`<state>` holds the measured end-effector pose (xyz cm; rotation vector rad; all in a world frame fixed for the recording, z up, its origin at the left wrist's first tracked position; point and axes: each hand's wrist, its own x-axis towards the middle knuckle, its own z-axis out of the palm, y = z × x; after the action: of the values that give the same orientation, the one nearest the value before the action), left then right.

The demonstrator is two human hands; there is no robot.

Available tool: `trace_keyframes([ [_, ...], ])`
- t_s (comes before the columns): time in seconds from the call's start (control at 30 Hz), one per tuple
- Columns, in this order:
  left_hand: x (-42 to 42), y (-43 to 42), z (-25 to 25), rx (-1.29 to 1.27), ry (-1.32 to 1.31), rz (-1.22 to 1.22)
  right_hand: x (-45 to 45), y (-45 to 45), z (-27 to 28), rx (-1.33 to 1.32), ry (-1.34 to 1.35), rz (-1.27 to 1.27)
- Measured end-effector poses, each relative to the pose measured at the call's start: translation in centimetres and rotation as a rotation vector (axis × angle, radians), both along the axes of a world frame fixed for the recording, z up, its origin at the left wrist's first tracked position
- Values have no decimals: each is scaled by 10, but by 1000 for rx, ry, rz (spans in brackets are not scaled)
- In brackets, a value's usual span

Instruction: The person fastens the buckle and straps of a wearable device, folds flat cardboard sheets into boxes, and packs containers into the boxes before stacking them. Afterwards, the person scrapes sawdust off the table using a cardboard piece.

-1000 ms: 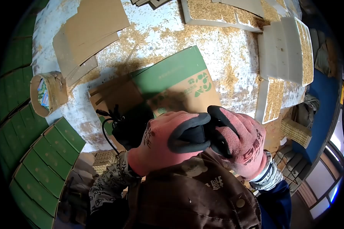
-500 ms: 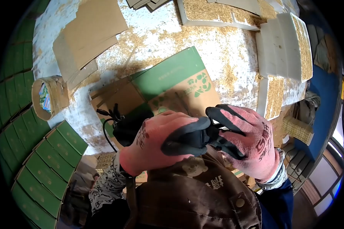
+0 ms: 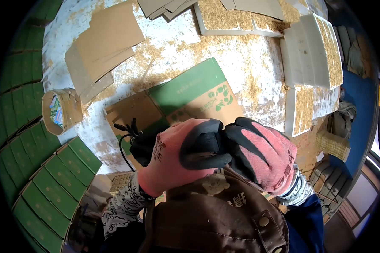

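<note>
Both hands wear pink gloves with black coated fingers and meet in front of the brown apron (image 3: 215,219). My left hand (image 3: 173,154) is closed around a dark object whose shape is mostly hidden. Against its fingertips, my right hand (image 3: 264,156) is closed too, and what it holds is covered by the fingers. To the left of my left hand hangs a black bag-like thing (image 3: 142,148) with a thin black cord. Beneath the hands lies a flat green and brown printed carton (image 3: 190,90) on the table.
Brown cardboard sheets (image 3: 109,38) lie at the back left, near a round tub (image 3: 74,110) with colourful packets. White foam blocks (image 3: 306,52) stand at the right. Green cartons (image 3: 50,185) are stacked along the left. Straw-like shavings (image 3: 253,80) litter the white table.
My right hand has drawn in against my left and its fingers have closed further; the black piece seen between the hands is now hidden. The view has shifted slightly.
</note>
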<state>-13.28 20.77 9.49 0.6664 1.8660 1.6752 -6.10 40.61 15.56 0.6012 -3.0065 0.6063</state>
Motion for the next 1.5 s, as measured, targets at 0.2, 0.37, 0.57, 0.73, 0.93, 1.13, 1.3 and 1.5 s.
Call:
trace_keyframes([
  [0.2, 14, 9, 3, 135, -93, 180, 6, -17, -19, -552, -106, -490],
  [0.37, 12, 0, -5, 108, -71, 111, 14, -13, -25, -817, -352, -583],
  [0.57, 4, 1, 6, 5, 181, -3, 10, 1, -4, -19, 40, -33],
  [0.73, 3, 4, 11, -25, 253, -10, 4, 1, -4, 2, 70, -8],
  [0.93, 5, 1, 12, 65, -201, -10, 12, 3, -7, -236, 21, -116],
  [1.13, 3, -1, 16, 48, -102, 35, 36, -14, -30, -955, -275, -649],
  [1.3, 1, -5, 12, 85, -223, 6, 25, 15, -8, -926, -466, -535],
  [1.5, 1, -9, 12, 79, -427, -65, 0, 19, 21, -489, -305, -170],
])
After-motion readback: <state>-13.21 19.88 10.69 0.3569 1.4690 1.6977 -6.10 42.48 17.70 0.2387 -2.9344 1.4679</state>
